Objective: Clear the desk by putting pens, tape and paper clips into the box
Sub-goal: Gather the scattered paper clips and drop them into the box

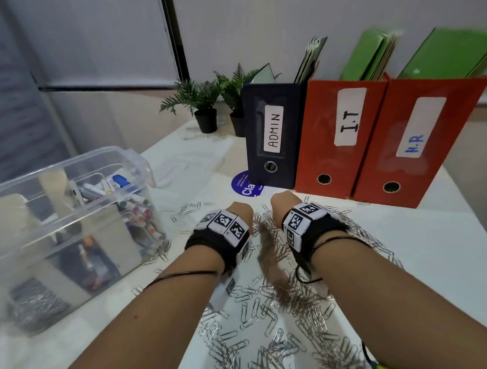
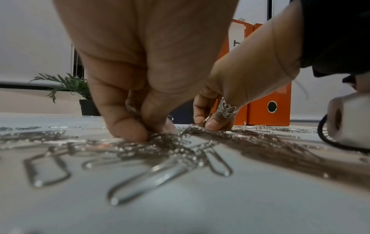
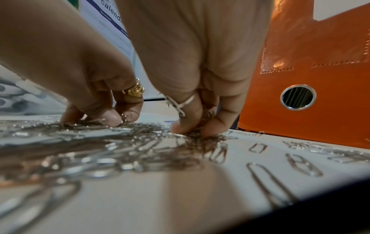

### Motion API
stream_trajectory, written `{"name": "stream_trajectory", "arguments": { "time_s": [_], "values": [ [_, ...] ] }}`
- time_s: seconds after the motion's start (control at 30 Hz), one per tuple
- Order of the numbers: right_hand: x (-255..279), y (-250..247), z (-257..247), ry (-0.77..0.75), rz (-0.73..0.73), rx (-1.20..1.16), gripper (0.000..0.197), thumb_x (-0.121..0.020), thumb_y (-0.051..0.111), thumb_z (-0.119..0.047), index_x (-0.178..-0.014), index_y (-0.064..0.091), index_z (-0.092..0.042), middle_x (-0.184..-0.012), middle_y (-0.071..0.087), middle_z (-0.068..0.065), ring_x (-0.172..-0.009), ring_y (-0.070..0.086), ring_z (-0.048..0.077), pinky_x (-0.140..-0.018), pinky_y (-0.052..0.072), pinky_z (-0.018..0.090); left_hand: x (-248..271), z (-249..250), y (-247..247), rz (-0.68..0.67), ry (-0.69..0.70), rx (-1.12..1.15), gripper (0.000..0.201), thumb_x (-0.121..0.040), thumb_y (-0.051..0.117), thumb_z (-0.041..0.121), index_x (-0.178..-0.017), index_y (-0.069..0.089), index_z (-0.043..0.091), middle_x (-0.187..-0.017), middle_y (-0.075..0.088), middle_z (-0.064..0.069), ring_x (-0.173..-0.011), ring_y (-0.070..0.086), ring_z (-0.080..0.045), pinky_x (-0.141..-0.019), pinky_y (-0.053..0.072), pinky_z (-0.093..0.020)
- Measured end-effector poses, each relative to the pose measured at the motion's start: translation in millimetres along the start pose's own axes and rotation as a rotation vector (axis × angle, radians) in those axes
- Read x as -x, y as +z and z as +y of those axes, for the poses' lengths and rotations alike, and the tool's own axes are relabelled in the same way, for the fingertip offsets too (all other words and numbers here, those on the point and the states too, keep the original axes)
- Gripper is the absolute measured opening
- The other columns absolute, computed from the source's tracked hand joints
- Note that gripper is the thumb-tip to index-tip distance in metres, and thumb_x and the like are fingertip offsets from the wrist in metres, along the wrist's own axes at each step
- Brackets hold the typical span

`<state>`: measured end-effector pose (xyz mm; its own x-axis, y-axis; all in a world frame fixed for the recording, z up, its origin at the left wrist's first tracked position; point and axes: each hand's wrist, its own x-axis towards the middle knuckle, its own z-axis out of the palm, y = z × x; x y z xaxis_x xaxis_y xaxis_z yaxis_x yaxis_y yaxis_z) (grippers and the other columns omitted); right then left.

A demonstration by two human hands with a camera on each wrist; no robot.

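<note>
Silver paper clips [image 1: 272, 312] lie thickly scattered over the white desk [image 1: 430, 250]. Both hands reach down into the far part of the pile, close together. In the left wrist view, my left hand [image 2: 144, 131] curls its fingers and thumb into a bunch of clips [image 2: 170, 147]. My right hand [image 3: 190, 126], a ring on one finger, pinches clips [image 3: 140, 142] the same way just in front of the orange binder. From the head view only the backs of the left hand [image 1: 239, 212] and right hand [image 1: 282, 206] show. The clear plastic box [image 1: 68, 161] stands at the left, holding pens [image 1: 139, 210] and clips.
Three upright binders stand behind the hands: dark ADMIN [image 1: 273, 135], orange I.T [image 1: 343, 138] and orange H.R [image 1: 419, 142]. Two small potted plants [image 1: 204, 103] sit at the back left. A round blue sticker [image 1: 245, 184] lies before the ADMIN binder.
</note>
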<state>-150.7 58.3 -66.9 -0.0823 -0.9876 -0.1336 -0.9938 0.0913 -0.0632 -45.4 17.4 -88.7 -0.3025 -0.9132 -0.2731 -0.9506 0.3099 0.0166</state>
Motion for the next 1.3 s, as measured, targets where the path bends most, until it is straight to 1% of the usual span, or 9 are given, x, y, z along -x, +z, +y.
{"name": "stream_trajectory", "arguments": {
  "time_s": [0.1,0.17,0.27,0.47,0.57,0.8,1.0,1.13,1.3],
  "values": [
    [10,-4,-4,-0.025,0.009,0.022,0.005,-0.082,0.055,0.002,-0.079,0.058,0.000,-0.097,0.066,0.017,-0.098,0.064,0.031,-0.085,0.054,0.037,-6,-2,6,-0.013,-0.007,-0.010,0.016,-0.075,0.069,0.013,-0.088,0.059,0.009,-0.091,0.064,-0.008,-0.095,0.064,-0.032,-0.080,0.054,-0.047],
    [9,-2,-2,-0.033,-0.001,0.056,0.022,-0.086,0.049,0.005,-0.104,0.062,0.004,-0.110,0.064,0.020,-0.106,0.062,0.032,-0.088,0.051,0.035,12,3,-4,0.018,-0.006,-0.031,0.029,-0.074,0.069,0.011,-0.100,0.059,0.005,-0.096,0.064,-0.010,-0.095,0.064,-0.033,-0.080,0.054,-0.045],
    [9,-4,-4,-0.058,0.019,0.063,0.030,-0.091,0.042,0.006,-0.116,0.058,0.004,-0.119,0.061,0.019,-0.112,0.059,0.029,-0.091,0.048,0.032,27,7,-10,0.038,0.020,-0.036,0.028,-0.085,0.058,0.003,-0.113,0.056,0.000,-0.112,0.063,-0.014,-0.106,0.061,-0.031,-0.088,0.051,-0.036],
    [10,-8,-6,-0.066,0.023,0.042,0.025,-0.091,0.045,0.004,-0.112,0.059,0.004,-0.120,0.060,0.018,-0.112,0.059,0.030,-0.090,0.047,0.032,40,9,-17,0.122,0.057,-0.024,0.029,-0.093,0.048,0.002,-0.121,0.050,-0.003,-0.125,0.056,-0.017,-0.117,0.055,-0.029,-0.095,0.046,-0.033],
    [11,-10,-10,-0.062,0.007,0.047,0.013,-0.091,0.045,0.002,-0.088,0.057,-0.001,-0.120,0.060,0.017,-0.113,0.058,0.030,-0.090,0.046,0.032,52,2,-28,0.162,0.089,0.005,0.028,-0.092,0.049,0.004,-0.119,0.055,0.001,-0.124,0.056,-0.014,-0.117,0.053,-0.027,-0.095,0.045,-0.030],
    [26,-30,-28,-0.122,0.082,-0.089,0.030,-0.091,0.043,0.003,-0.119,0.054,0.002,-0.122,0.058,0.017,-0.118,0.052,0.031,-0.093,0.044,0.032,109,-43,-76,0.407,0.071,0.169,0.025,-0.093,0.045,0.002,-0.116,0.057,0.004,-0.119,0.058,-0.010,-0.112,0.054,-0.023,-0.089,0.043,-0.024],
    [65,-77,-94,-0.248,0.210,-0.444,0.023,-0.093,0.051,-0.004,-0.113,0.063,-0.001,-0.120,0.061,0.014,-0.115,0.054,0.027,-0.093,0.042,0.026,165,-115,-103,0.574,-0.039,0.312,0.020,-0.093,0.046,0.002,-0.109,0.059,0.005,-0.113,0.060,-0.010,-0.105,0.057,-0.024,-0.083,0.041,-0.024],
    [88,-104,-148,-0.386,0.265,-0.546,0.022,-0.093,0.054,-0.007,-0.111,0.063,-0.002,-0.119,0.062,0.012,-0.113,0.055,0.024,-0.088,0.039,0.020,195,-165,-109,0.664,-0.137,0.462,0.009,-0.092,0.052,0.005,-0.093,0.059,0.010,-0.098,0.063,-0.013,-0.092,0.061,-0.027,-0.082,0.046,-0.028],
    [103,-120,-230,-0.528,0.251,-0.563,0.023,-0.093,0.054,-0.010,-0.112,0.064,-0.003,-0.118,0.064,0.012,-0.113,0.056,0.024,-0.089,0.040,0.023,232,-232,-110,0.753,-0.303,0.502,0.011,-0.091,0.052,0.005,-0.095,0.061,0.005,-0.096,0.066,-0.011,-0.097,0.062,-0.030,-0.087,0.048,-0.033]
  ]
}}
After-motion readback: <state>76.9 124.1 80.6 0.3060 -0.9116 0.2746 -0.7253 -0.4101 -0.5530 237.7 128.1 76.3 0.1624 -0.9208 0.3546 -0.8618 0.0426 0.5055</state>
